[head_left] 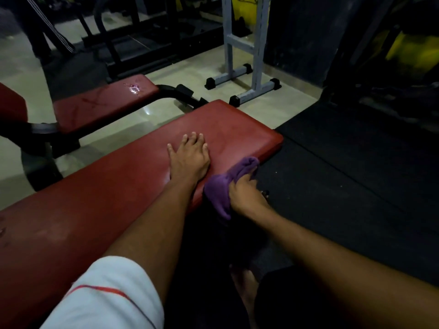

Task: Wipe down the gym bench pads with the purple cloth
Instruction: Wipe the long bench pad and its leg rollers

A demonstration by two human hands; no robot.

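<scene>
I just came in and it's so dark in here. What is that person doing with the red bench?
A person is cleaning a gym bench. Their left hand lies flat, fingers spread, on top of the long red pad. Their right hand holds a bunched purple cloth against the pad's near side edge, close to its end. A second red pad stands behind, with a shiny wet-looking spot on it, and a grey metal stand is on the floor beyond.

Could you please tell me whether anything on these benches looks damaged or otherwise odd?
Yes: the far red bench pad has a pale, shiny blotch near its far end, either scuffed vinyl or wetness. The near pad looks intact where the right hand wipes with the purple cloth.
</scene>
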